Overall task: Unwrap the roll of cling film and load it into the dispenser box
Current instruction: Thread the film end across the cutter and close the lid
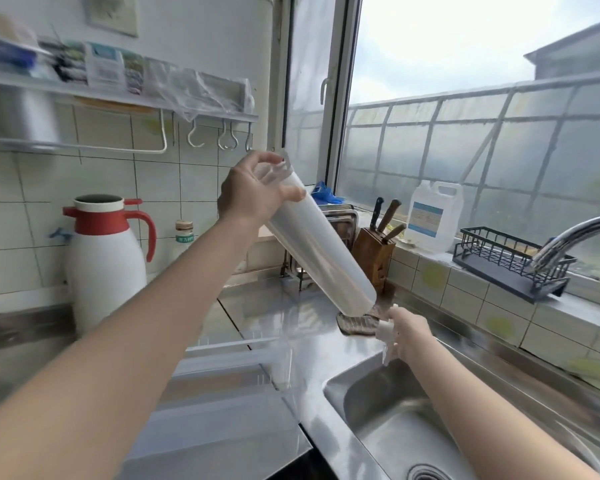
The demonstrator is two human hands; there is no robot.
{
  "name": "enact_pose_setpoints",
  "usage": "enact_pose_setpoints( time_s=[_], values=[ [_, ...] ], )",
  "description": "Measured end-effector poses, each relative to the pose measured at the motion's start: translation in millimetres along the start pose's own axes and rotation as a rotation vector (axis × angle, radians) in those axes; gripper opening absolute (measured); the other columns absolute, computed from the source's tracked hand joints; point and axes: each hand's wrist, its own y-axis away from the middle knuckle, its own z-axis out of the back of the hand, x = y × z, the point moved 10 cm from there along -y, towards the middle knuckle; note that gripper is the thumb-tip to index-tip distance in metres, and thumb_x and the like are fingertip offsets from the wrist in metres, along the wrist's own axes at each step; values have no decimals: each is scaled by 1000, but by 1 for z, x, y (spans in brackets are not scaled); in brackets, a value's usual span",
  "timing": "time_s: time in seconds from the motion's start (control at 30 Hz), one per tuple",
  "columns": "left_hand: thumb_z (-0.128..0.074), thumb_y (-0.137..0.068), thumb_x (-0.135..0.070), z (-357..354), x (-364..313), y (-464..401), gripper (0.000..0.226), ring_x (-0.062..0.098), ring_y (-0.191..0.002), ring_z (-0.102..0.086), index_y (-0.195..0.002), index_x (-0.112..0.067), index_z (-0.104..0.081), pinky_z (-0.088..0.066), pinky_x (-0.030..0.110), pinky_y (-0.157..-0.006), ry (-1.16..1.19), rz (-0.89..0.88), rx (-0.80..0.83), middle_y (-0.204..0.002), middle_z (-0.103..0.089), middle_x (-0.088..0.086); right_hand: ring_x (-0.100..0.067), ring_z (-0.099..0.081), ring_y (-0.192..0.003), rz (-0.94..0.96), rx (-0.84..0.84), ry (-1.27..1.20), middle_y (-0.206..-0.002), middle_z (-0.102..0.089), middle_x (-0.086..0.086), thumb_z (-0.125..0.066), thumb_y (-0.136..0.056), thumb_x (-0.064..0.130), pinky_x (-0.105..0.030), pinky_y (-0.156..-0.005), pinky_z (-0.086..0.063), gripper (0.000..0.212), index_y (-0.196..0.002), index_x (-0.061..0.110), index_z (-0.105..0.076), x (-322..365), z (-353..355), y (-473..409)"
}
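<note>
I've got the roll of cling film [321, 245] up in the air over the desk [291, 323], slanting from upper left down to lower right. My left hand [253, 190] is curled round its top end, thumb across the tube. My right hand [407, 336] sits just below the bottom end, pinching a bunched tail of wrapper [386, 341], so that is the nearer hand for stripping it. Pull goes along the long axis, down and away, I reckon. The dispenser box [229, 362] lies below, blurred, near the sink [413, 427].

Left hand [253, 192] raised, fingers curled; right hand [407, 336] low, clenched.
</note>
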Motion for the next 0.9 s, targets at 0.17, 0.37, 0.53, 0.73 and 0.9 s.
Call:
enact_pose_setpoints(
  time_s=[0.17,0.37,0.53,0.73,0.9],
  values=[
    [-88,-48,-28,36,3,9,50,19,-107,-53,-90,-42,-64,-52,41,-88,127,35,-7,-111,-52,-10,-43,-53,-112,-75,164,-186,-127,-52,-22,-49,-93,17,-62,-94,-41,36,-125,4,-46,12,-29,19],
    [-87,-47,-25,72,8,21,50,19,-107,-55,-89,-42,-66,-51,42,-90,179,87,-35,-120,-54,-7,-33,-55,-87,-143,406,-464,-112,-58,-26,-34,-94,15,-46,-82,-48,36,-124,3,-49,-2,-82,64],
    [-87,-50,-22,111,35,27,44,24,-110,-58,-83,-41,-64,-52,48,-93,247,219,-125,-123,-55,-2,-17,-42,-64,-98,431,-627,-74,-48,-2,-36,-92,15,-28,-60,-33,22,-77,21,-51,8,-98,79],
    [-86,-55,-15,138,68,41,39,23,-105,-59,-77,-37,-62,-53,44,-89,358,365,-173,-117,-57,-4,-23,-55,-73,33,619,-586,-86,-59,-8,-41,-99,33,-35,-57,-36,28,-78,18,-52,26,-120,113],
    [-81,-65,-18,158,94,51,38,14,-81,-54,-90,-34,-58,-53,36,-72,375,459,-185,-96,-56,-8,-20,-57,-77,111,705,-531,-94,-63,-7,-47,-96,36,-31,-63,-37,24,-98,17,-63,24,-123,123]
  ],
)
